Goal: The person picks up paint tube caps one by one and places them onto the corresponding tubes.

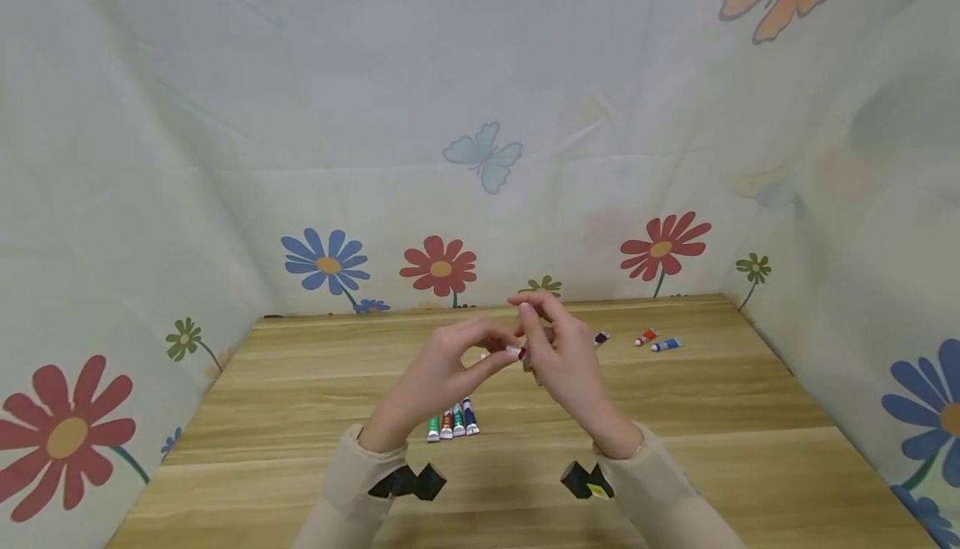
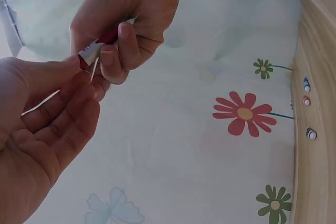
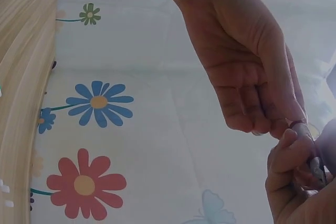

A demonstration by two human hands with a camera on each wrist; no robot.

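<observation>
Above the table, both hands meet on a small paint tube [image 2: 98, 49] with a dark red and white label. My right hand [image 1: 558, 349] curls its fingers round the tube's body, which they partly cover. The thumb and fingertips of my left hand [image 1: 453, 366] pinch the tube's other end, where a bit of white and red [image 1: 519, 352] shows between the hands. In the right wrist view the tube [image 3: 316, 163] appears in shade, with the left hand [image 3: 247, 66] reaching down to its tip from above. Below the left hand, several paint tubes [image 1: 452, 421] lie side by side in a row.
Farther right on the wooden table [image 1: 720, 416] lie a red-orange tube [image 1: 646, 337], a blue tube [image 1: 666, 345] and a dark tube [image 1: 602, 338] near the right hand. A pale cloth wall [image 1: 375, 116] printed with flowers and butterflies encloses the back and sides.
</observation>
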